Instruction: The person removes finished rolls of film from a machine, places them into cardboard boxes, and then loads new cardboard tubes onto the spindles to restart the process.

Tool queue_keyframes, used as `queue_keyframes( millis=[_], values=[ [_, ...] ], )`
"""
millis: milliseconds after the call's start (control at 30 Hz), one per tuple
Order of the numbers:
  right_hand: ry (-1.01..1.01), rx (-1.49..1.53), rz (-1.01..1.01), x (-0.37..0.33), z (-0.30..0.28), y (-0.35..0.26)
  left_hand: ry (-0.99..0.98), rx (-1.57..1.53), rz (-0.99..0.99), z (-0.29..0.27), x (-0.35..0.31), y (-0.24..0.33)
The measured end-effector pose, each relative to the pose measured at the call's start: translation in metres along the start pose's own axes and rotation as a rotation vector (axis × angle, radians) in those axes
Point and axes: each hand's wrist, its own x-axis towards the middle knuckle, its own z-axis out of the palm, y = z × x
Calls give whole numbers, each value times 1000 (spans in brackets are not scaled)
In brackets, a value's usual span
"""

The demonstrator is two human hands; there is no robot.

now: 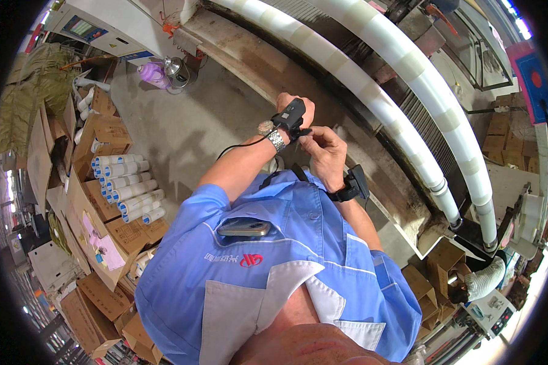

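Note:
My left hand (298, 107) is loosely curled into a fist in front of me, above the edge of the machine. A small black wrist-worn device (291, 115) is strapped on that wrist, with a black cable running from it. Below it on the same forearm sit a metal-band watch (276, 140) and a beaded bracelet (265, 127). The fingertips of my right hand (327, 153) pinch the black strap (302, 133) of the left wrist device. Another black device (354, 184) is strapped around my right wrist.
Two long white rolls (402, 67) run across the machine on the right, beside its ledge (249, 67). Several white tubes with blue ends (131, 185) lie stacked on cardboard boxes (109, 137) at left. A purple bottle (153, 74) stands on the floor near a white control cabinet (103, 27).

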Motion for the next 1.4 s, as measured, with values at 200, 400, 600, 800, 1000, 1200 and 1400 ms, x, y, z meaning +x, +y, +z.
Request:
queue_keyframes(
  millis=[200,400,600,800,1000,1200,1400],
  values=[
    [-34,-29,-135,1,-3,-6,44,-161,60,-18,-5,-2],
    [-39,-299,-313,7,-8,-11,167,-124,122,-4,1,-2],
    [-90,-626,-365,16,-3,-31,-50,-147,92,3,5,-1],
    [-78,-93,157,22,-8,-26,-14,-344,300,-15,-5,-8],
    [-11,6,113,19,-8,-20,-128,-420,280,11,11,-11],
    [-21,-151,-4,10,-11,-3,-18,-703,10,-21,11,-1],
    [4,-659,-335,12,11,-31,-58,-701,76,-8,15,1]
  ],
)
